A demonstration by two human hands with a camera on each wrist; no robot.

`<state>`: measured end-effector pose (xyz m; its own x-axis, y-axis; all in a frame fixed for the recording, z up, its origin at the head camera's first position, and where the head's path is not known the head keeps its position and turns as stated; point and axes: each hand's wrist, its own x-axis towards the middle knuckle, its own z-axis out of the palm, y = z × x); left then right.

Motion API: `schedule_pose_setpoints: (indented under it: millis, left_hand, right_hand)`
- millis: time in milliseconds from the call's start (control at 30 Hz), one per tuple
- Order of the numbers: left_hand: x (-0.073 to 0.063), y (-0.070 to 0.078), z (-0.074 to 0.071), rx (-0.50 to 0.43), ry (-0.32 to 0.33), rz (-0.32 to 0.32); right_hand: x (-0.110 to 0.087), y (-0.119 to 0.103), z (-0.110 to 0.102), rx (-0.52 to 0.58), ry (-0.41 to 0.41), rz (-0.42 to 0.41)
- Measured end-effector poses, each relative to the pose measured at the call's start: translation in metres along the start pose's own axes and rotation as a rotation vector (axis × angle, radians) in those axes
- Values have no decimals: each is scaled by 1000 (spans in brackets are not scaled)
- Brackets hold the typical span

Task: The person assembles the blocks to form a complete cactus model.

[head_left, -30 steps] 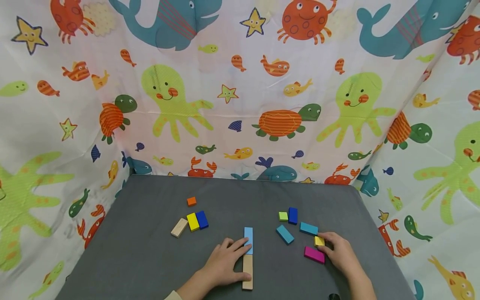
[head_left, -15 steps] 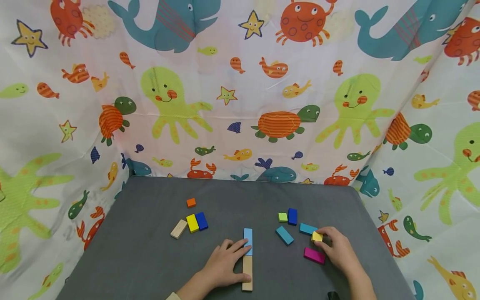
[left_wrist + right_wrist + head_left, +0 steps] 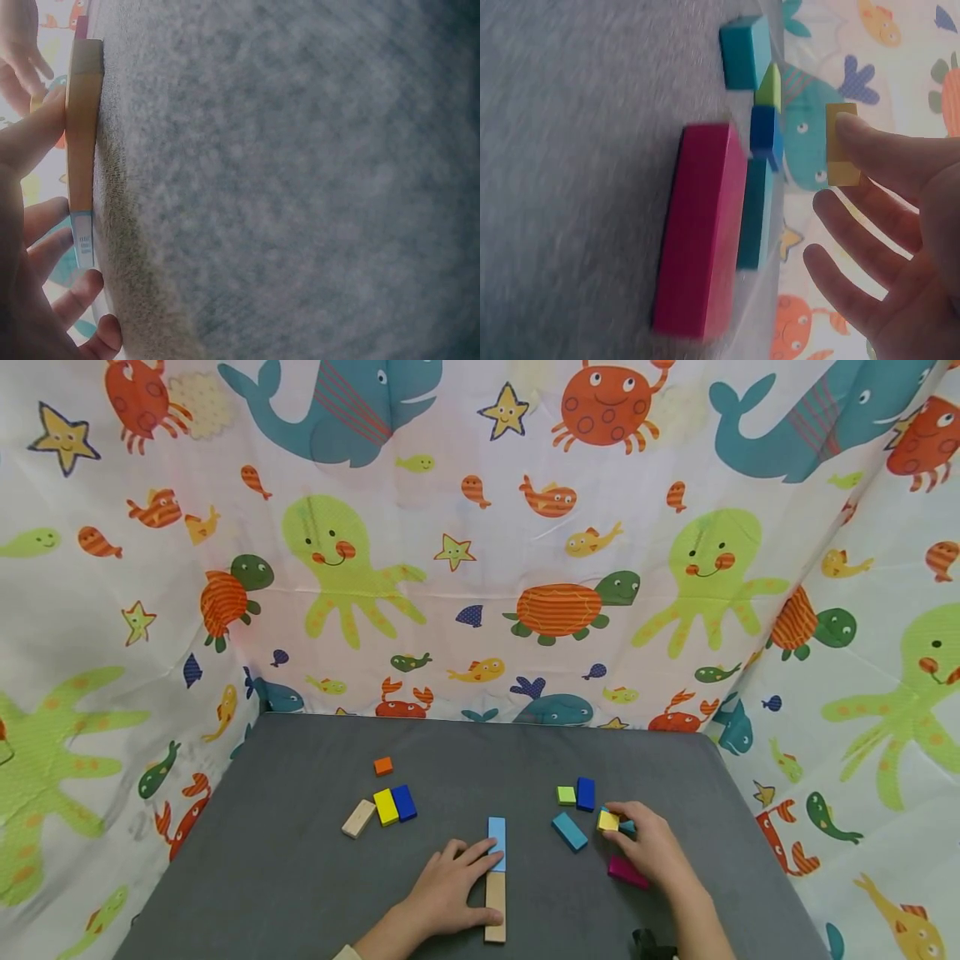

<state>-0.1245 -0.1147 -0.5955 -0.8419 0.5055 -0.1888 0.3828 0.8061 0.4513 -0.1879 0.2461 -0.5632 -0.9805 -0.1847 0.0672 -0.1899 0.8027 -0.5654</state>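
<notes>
Yellow wooden-looking cuboid [image 3: 608, 821] hangs, I see, pinched aloft by the right hand [image 3: 654, 843], while the left hand [image 3: 450, 887], relaxed, seemingly steadies the far light-blue wooden-looking bar [image 3: 497, 828] against the near plain-wood bar [image 3: 496, 893].

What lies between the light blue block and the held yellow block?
In the head view, a teal block lies between the light blue block and the held yellow block.

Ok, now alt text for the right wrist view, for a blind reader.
A right hand pinches a small yellow block. On the gray surface lie a magenta block, two teal blocks, a blue block and a green block.
</notes>
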Motion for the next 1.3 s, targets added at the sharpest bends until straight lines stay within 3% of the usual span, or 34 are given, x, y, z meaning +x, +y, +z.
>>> schedule_pose_setpoints:
  millis: [800, 1100, 1300]
  left_hand:
    - [0, -1, 0, -7, 8, 12]
    - [2, -3, 1, -18, -5, 1]
    - [2, -3, 3, -7, 25, 12]
  right_hand:
    - [26, -45, 26, 61, -24, -167]
    - [43, -59, 40, 75, -40, -177]
    - [52, -72, 47, 120, -34, -175]
